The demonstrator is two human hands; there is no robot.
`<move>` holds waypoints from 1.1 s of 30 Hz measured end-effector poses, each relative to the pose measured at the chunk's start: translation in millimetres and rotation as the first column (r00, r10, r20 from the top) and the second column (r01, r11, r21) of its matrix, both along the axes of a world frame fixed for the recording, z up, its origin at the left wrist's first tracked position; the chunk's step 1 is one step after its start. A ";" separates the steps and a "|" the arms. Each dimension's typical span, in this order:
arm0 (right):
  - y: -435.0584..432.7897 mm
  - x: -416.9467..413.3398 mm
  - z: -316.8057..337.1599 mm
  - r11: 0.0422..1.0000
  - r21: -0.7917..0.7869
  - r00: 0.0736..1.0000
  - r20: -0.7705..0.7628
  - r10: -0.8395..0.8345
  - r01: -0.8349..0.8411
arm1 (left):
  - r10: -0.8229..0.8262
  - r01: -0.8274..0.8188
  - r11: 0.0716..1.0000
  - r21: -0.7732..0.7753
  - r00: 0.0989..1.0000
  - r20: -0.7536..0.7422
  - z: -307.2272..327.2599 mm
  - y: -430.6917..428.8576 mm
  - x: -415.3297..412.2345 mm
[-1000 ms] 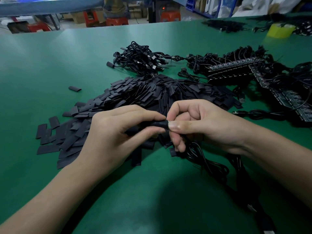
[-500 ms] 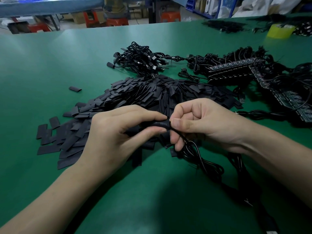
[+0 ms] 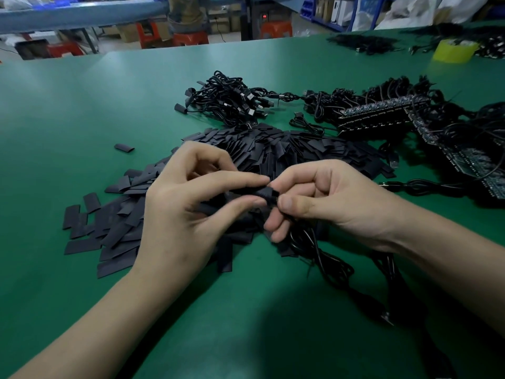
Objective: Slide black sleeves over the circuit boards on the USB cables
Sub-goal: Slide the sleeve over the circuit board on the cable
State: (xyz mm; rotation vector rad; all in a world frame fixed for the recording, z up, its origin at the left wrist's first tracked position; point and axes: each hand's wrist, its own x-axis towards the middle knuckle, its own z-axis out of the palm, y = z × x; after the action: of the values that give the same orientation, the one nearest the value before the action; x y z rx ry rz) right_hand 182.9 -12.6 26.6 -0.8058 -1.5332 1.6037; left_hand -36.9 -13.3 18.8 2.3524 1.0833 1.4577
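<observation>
Green table (image 3: 82, 105) filling the view, yellow roll of tape (image 3: 453, 50) on it at 2 o'clock, red stools (image 3: 276, 29) beyond its far edge at 12 o'clock, blue bench (image 3: 82, 15) at 11 o'clock, white bags (image 3: 410, 9) at 1 o'clock

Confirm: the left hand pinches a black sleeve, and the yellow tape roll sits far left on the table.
Wrong side: the head view shows the yellow tape roll far right on the table. The left hand does pinch the black sleeve.

Dim overhead light, soft shadows, seemingly warped edges
</observation>
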 end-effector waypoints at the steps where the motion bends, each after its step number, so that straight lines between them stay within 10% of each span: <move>1: -0.5 -1.2 0.8 0.999 0.032 0.999 0.014 -0.036 0.036 | 0.019 -0.019 1.000 -0.013 1.000 0.011 -1.2 0.1 1.2; 13: -8.6 -10.6 -0.6 0.899 0.341 0.921 0.172 -0.349 0.276 | -0.078 0.203 0.924 -0.325 0.931 0.358 -10.0 2.6 7.7; 22: -8.8 -6.7 3.5 0.836 0.477 0.896 0.192 -0.401 0.271 | -0.119 0.215 0.935 -0.282 0.939 0.322 -7.4 -0.2 8.1; 33: -11.1 -5.0 2.8 0.523 0.841 0.801 0.215 -0.558 0.139 | -0.067 0.140 0.958 -0.252 0.958 0.279 -1.0 -1.6 5.4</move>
State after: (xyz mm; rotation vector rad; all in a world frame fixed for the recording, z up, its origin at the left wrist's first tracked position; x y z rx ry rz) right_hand 177.9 -23.8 29.4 -0.9175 -1.9980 0.2679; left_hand -31.5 -14.9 17.8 1.9306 0.9978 1.4371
